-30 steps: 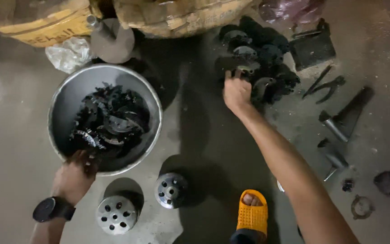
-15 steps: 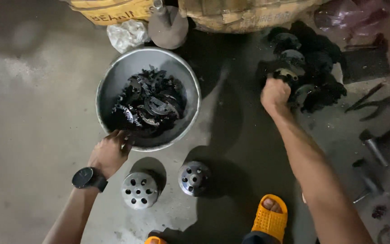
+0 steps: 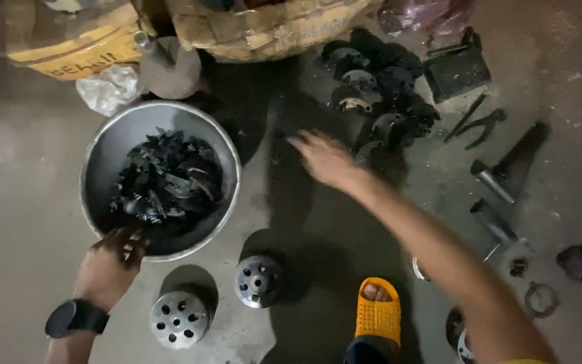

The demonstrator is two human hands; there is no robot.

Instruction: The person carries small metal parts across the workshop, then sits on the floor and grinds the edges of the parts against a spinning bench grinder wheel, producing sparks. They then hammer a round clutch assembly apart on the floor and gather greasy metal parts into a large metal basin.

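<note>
Gripping the metal bowl's (image 3: pixel 95 162) near rim, the left hand (image 3: pixel 111 264) curls its fingers over the edge. The right hand (image 3: pixel 325 158) hovers spread and empty just beside the pile of dark parts (image 3: pixel 378 87) on the floor.

I see the right hand (image 3: pixel 325 158) has left the pile of dark metal parts (image 3: pixel 378 94) in the upper right of the frame; before it was resting on this pile, now it is open over the bare floor, blurred, between the pile and the metal bowl (image 3: pixel 102 152). The view also shifted a little to the right again.
</note>
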